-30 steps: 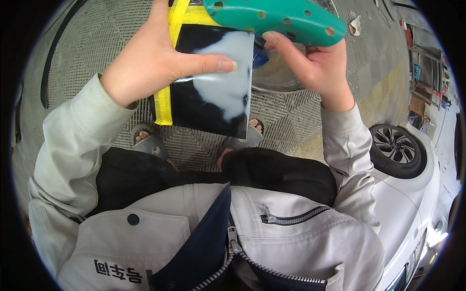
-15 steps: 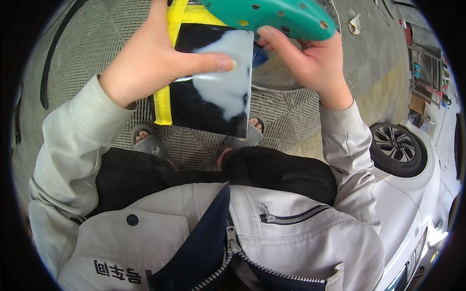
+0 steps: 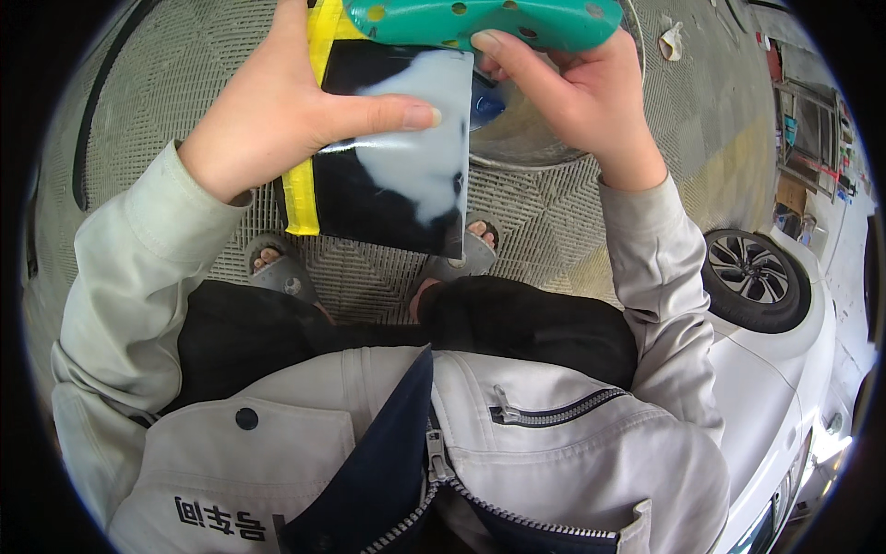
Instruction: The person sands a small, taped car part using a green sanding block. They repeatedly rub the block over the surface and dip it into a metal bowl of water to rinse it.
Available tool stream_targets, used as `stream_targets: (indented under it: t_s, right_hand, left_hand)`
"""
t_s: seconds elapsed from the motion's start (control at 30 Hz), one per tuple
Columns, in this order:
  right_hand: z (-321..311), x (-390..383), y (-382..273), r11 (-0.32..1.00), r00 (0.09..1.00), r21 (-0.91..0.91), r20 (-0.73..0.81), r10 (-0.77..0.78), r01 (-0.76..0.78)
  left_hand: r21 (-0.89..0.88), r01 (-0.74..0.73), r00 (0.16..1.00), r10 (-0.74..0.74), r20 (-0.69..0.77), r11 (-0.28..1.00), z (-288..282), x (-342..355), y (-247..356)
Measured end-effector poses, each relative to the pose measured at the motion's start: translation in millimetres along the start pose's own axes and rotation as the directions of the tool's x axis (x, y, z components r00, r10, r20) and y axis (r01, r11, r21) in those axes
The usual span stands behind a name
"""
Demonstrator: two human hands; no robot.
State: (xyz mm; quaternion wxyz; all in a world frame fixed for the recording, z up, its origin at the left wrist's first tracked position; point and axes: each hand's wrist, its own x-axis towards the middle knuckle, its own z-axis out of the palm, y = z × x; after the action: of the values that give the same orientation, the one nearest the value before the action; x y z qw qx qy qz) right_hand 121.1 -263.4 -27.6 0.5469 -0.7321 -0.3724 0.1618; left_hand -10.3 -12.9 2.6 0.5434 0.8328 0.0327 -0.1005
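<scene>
My left hand [image 3: 277,120] grips a glossy black panel [image 3: 388,175] with a yellow taped edge, thumb lying across its face. A whitish smear covers the panel's upper middle. My right hand [image 3: 572,92] holds a teal perforated sanding block [image 3: 480,18] flat against the panel's top edge. Both hands are raised close to the camera, above my knees.
A round metal basin [image 3: 535,138] with something blue inside sits on the grey patterned floor mat [image 3: 138,111] behind the panel. My sandalled feet [image 3: 277,272] show below. A white car with a dark wheel [image 3: 757,277] stands at the right.
The teal block has slid slightly up and to the right along the panel's top. The left hand and panel have stayed in place.
</scene>
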Motion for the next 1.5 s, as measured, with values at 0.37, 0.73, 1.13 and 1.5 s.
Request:
stream_targets:
  t_s: [0.37, 0.73, 1.13, 1.5]
  right_hand:
    - [-3, -3, 1, 0.995, 0.995, -0.030, 0.002, -0.099, 0.099]
    - [6, 3, 0, 0.997, 0.997, -0.006, -0.003, -0.078, 0.078]
    - [-1, 10, -6, 0.983, 0.985, -0.094, 0.087, -0.152, 0.160]
    - [2, 6, -1, 0.973, 0.976, -0.082, 0.058, -0.211, 0.216]
  left_hand:
    - [-0.218, -0.336, 0.936, 0.351, 0.033, 0.916, 4, 23, -6]
    - [0.021, -0.026, 1.000, 0.026, 0.002, 0.999, 0, 0, -6]
    - [0.050, -0.035, 0.999, 0.035, 0.018, 0.998, 1, 6, 15]
    - [0.049, -0.071, 0.997, 0.071, -0.010, 0.996, 4, 7, 18]
